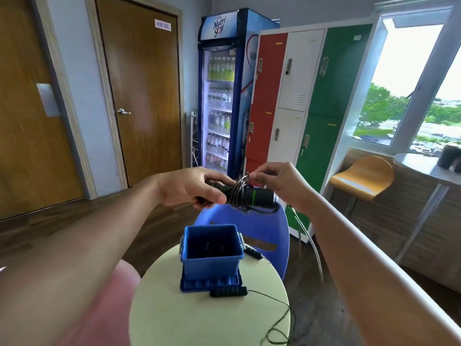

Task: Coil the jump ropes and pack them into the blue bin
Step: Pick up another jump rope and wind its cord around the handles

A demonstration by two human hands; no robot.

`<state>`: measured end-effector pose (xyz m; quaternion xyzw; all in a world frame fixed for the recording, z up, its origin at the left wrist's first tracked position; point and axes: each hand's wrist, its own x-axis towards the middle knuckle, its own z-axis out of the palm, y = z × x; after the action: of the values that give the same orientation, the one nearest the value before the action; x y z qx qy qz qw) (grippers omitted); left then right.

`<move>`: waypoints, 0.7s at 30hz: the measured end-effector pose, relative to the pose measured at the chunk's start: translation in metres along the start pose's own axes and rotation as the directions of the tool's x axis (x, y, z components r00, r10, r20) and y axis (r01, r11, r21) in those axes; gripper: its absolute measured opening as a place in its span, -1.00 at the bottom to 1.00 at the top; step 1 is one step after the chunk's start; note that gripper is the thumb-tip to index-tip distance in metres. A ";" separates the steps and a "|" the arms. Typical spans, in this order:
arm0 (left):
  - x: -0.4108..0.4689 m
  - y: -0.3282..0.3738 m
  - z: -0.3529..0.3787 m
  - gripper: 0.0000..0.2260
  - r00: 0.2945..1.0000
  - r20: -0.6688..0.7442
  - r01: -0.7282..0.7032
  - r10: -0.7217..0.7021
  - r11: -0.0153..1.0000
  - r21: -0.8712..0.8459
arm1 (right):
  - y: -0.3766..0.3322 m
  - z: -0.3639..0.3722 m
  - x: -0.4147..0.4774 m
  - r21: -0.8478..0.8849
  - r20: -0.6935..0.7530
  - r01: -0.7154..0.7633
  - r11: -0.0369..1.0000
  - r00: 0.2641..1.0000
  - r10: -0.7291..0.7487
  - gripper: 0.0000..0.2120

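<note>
The left hand [189, 188] gripped a jump rope [257, 197] by its black handles. The right hand [279, 186], close beside it, pinched the cord [239, 188] looped round them. Below both hands stood the blue bin [212, 267] on a round table [174, 310].

A lit drinks fridge [219, 96], its shelves stocked with bottles, stands at the far wall of a room with a dark wood floor [50, 221]. Just right of the fridge is a bank of lockers [294, 96] with red, white and green doors. Left of it is a brown wooden door [147, 96] bearing a small white sign [162, 25] and a metal lever handle [124, 111]; a second door [25, 121] lies farther left. Well right of the fridge, a window [409, 101] looks onto trees and parked cars, an orange stool [361, 178] below it. In front of the fridge, a blue plastic chair [272, 236] stands behind a round pale counter [199, 318].
</note>
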<state>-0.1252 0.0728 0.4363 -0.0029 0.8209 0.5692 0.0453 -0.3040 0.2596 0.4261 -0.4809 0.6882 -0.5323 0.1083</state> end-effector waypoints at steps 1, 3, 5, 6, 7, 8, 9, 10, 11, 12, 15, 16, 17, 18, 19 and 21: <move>0.000 0.000 0.000 -0.51 0.999 0.003 -0.040 0.041 0.996 -0.077 | 0.002 0.004 -0.001 0.022 -0.007 -0.009 1.000 1.000 0.010 -0.87; 0.002 0.001 0.001 -0.40 0.993 -0.034 -0.117 0.112 0.967 -0.228 | 0.006 0.016 -0.004 0.060 -0.004 -0.067 0.996 0.998 0.067 -0.77; 0.007 0.002 0.001 -0.28 0.980 -0.106 -0.196 0.170 0.927 -0.321 | 0.008 0.029 -0.005 0.139 0.016 -0.101 0.985 0.995 0.100 -0.74; 0.010 0.002 0.000 -0.24 0.970 -0.166 -0.229 0.180 0.908 -0.350 | 0.009 0.035 -0.006 0.154 0.024 -0.102 0.983 0.995 0.099 -0.72; 0.013 0.002 -0.002 -0.23 0.954 -0.240 -0.259 0.177 0.892 -0.370 | 0.011 0.039 -0.006 0.143 0.032 -0.101 0.985 0.995 0.097 -0.71; 0.017 0.002 -0.003 -0.24 0.935 -0.317 -0.280 0.160 0.881 -0.380 | 0.013 0.043 -0.007 0.122 0.041 -0.104 0.987 0.994 0.100 -0.72; 0.021 0.003 -0.004 -0.26 0.912 -0.390 -0.287 0.129 0.879 -0.381 | 0.016 0.046 -0.007 0.094 0.047 -0.108 0.990 0.993 0.104 -0.72; 0.025 0.004 -0.004 -0.30 0.884 -0.460 -0.281 0.084 0.883 -0.377 | 0.019 0.047 -0.007 0.056 0.051 -0.115 0.992 0.992 0.112 -0.73; 0.028 0.004 -0.003 -0.37 0.845 -0.535 -0.270 0.032 0.887 -0.374 | 0.021 0.047 -0.007 0.008 0.065 -0.124 0.992 0.990 0.123 -0.74; 0.031 0.005 -0.001 -0.44 0.794 -0.608 -0.253 -0.023 0.896 -0.365 | 0.022 0.046 -0.007 -0.049 0.089 -0.135 0.990 0.986 0.139 -0.76; 0.038 0.000 -0.004 -0.54 0.616 -0.785 -0.150 -0.059 0.970 -0.190 | 0.021 0.047 -0.010 -0.186 0.156 -0.119 0.975 0.977 0.149 -0.77; 0.040 -0.004 -0.005 -0.55 0.571 -0.821 -0.052 0.009 0.998 -0.026 | 0.020 0.047 -0.010 -0.219 0.160 -0.095 0.971 0.978 0.132 -0.76; 0.042 -0.008 -0.005 -0.54 0.547 -0.832 0.084 0.098 0.982 0.171 | 0.017 0.047 -0.009 -0.257 0.163 -0.066 0.964 0.980 0.110 -0.75; 0.042 -0.011 -0.003 -0.54 0.546 -0.820 0.211 0.174 0.918 0.335 | 0.015 0.047 -0.008 -0.305 0.169 -0.033 0.952 0.982 0.088 -0.74; 0.042 -0.012 -0.001 -0.55 0.563 -0.797 0.293 0.220 0.848 0.441 | 0.012 0.047 -0.006 -0.362 0.175 0.002 0.932 0.982 0.066 -0.73; 0.042 -0.015 0.000 -0.55 0.610 -0.752 0.347 0.248 0.769 0.536 | 0.009 0.043 -0.001 -0.472 0.177 0.054 0.880 0.984 0.035 -0.72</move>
<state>-0.1658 0.0693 0.4194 -0.2622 0.8947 0.1929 -0.3059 -0.2795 0.2333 0.4006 -0.5422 0.7826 -0.3023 0.0460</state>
